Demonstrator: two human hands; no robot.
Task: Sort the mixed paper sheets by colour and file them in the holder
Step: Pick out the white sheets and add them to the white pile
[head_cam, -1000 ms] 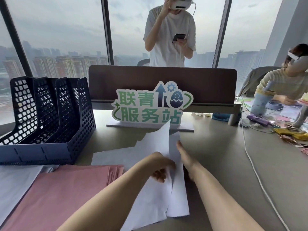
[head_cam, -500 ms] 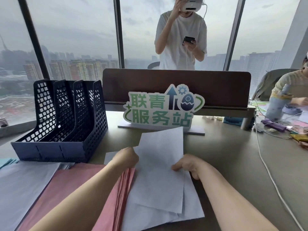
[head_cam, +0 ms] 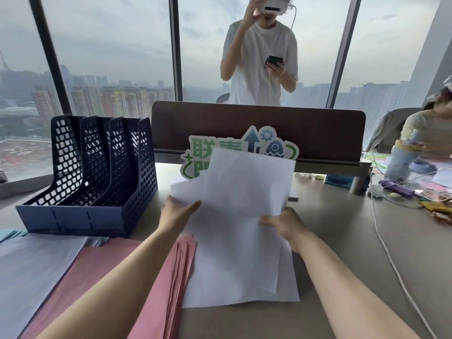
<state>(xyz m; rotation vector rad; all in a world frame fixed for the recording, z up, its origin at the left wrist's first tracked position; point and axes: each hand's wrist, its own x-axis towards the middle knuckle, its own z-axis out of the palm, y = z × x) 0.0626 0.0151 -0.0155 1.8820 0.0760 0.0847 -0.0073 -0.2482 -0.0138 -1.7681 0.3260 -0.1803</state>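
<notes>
Both hands hold a loose batch of white sheets (head_cam: 244,216), tilted up off the desk in front of me. My left hand (head_cam: 177,211) grips their left edge and my right hand (head_cam: 283,222) pinches their right edge. A stack of pink sheets (head_cam: 102,272) lies flat under my left forearm. Another white stack (head_cam: 31,267) lies at the near left, with light blue sheets (head_cam: 9,234) just showing beyond it. The dark blue mesh file holder (head_cam: 97,172) stands at the back left, and its slots look empty.
A green and white sign (head_cam: 195,155) stands behind the raised sheets, in front of a brown desk divider (head_cam: 318,133). A white cable (head_cam: 391,260) runs down the desk at the right. A person stands beyond the divider; another sits at the far right among clutter.
The white sheets have been gathered and lifted from lying flat to tilted up, now covering part of the sign. My left hand shifted onto their left edge, my right onto their right edge.
</notes>
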